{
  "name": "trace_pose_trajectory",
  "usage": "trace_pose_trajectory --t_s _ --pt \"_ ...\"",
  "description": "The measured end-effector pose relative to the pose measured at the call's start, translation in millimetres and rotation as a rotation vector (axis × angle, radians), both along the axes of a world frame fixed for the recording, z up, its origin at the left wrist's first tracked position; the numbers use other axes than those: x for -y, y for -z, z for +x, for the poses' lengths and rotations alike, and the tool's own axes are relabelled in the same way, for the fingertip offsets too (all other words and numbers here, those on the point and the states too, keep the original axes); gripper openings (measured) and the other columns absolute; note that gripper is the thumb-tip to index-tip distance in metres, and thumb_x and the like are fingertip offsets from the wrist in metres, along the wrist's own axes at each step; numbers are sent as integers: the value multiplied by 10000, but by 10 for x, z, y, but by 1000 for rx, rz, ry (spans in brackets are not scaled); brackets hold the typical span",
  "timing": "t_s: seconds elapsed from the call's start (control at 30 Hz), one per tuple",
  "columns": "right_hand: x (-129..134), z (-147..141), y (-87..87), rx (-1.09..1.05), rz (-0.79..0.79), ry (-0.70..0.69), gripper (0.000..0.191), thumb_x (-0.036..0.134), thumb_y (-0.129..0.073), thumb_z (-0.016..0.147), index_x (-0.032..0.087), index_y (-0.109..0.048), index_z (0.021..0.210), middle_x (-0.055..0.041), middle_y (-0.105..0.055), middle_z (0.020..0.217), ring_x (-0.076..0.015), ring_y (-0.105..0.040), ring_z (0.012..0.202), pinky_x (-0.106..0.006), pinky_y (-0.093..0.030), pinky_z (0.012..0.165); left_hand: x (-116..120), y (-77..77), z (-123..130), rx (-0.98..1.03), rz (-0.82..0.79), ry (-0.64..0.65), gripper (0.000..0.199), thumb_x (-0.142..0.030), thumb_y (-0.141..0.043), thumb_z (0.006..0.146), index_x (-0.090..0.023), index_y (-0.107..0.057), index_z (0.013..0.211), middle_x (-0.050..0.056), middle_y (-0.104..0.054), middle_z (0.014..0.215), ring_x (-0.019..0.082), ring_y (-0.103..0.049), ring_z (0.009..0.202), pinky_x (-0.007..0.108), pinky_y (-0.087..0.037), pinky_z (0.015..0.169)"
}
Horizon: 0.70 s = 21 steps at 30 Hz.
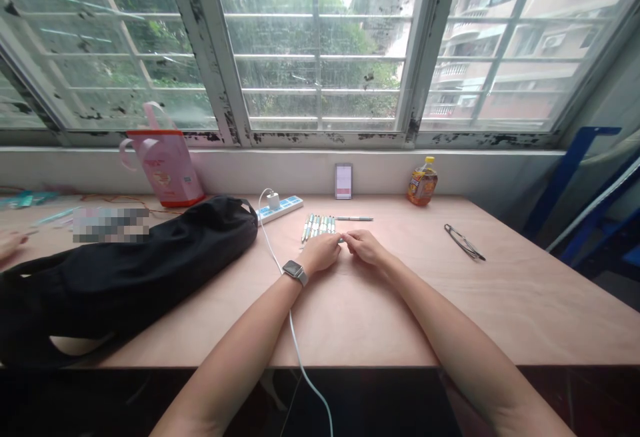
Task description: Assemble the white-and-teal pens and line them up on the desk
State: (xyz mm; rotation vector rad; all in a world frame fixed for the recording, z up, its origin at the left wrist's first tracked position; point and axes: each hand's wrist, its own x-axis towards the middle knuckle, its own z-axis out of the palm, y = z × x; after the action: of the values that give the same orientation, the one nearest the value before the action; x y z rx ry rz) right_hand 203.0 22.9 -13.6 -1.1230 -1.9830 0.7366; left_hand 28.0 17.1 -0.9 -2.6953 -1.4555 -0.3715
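My left hand (323,254), with a watch (295,272) on its wrist, is closed at the near side of a row of several green-and-white pens (318,225). Facing it from the right, my right hand (365,246) pinches with thumb and forefinger. Between the fingertips of both hands shows the green part of what looks like a pen (341,240); the fingers hide most of it. Just beyond my right hand, a single dark-and-silver pen (354,218) lies crosswise on the table.
A black bag (150,270) covers the table's left side. A white cable (295,337) runs from a power strip (285,209) under my left forearm. A phone (344,180), bottle (423,182) and pink bag (167,167) stand by the wall. Glasses (464,242) lie right; another person's hand (11,244) is far left.
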Motion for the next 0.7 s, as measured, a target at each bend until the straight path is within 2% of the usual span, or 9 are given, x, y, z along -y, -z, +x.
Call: trace_pose_trajectory --t_s 0.13,0.23,0.33,0.43,0.53,0.63,0.7 --pt "-4 -6 11 -18 -25 20 511 510 -422 929 181 -493 545 4 -518 520 -110 -463 519 -234 -368 579 19 -7 17 -1 7 -6 265 -144 -420 903 -174 -637 1051 109 -697 998 253 -650 921 340 -498 772" --pt "-9 -1 -1 -59 -25 52 426 468 -467 902 177 -533 598 2 -573 578 -109 -503 530 -224 -391 569 3 10 11 43 46 69 243 -134 -430 900 -175 -638 1019 102 -690 1004 256 -629 955 355 -496 834" --pt "-51 58 -39 -154 -11 152 332 407 -475 880 178 -547 650 0 -602 626 -106 -532 521 -215 -413 545 -30 28 -9 121 103 94 265 -159 -445 922 -167 -606 1133 103 -679 1080 259 -608 1022 373 -483 908" --pt "-127 180 -64 -256 38 340 312 390 -457 862 183 -548 648 -8 -605 620 -109 -539 504 -216 -421 534 -57 29 -33 174 113 0 269 -229 -457 960 -174 -577 1194 106 -670 1116 257 -610 1049 365 -488 896" --pt "-199 303 -41 -351 18 469 269 377 -455 818 187 -562 659 -16 -635 653 -113 -547 492 -223 -427 525 -70 17 -49 177 60 -90 217 -289 -437 997 -199 -607 1095 91 -682 1079 241 -638 996 329 -496 818" --pt "-241 358 9 -347 -15 524 249 364 -465 779 186 -592 660 -21 -657 663 -118 -562 495 -225 -437 529 -83 12 -57 224 32 -148 194 -309 -456 999 -212 -621 1036 78 -693 1047 231 -653 965 314 -495 800" --pt "-251 358 32 -312 -25 500 258 370 -478 768 181 -622 669 -28 -674 671 -122 -573 508 -222 -439 533 -102 18 -69 298 43 -202 181 -304 -474 991 -211 -614 1059 80 -691 1058 230 -656 966 316 -498 808"
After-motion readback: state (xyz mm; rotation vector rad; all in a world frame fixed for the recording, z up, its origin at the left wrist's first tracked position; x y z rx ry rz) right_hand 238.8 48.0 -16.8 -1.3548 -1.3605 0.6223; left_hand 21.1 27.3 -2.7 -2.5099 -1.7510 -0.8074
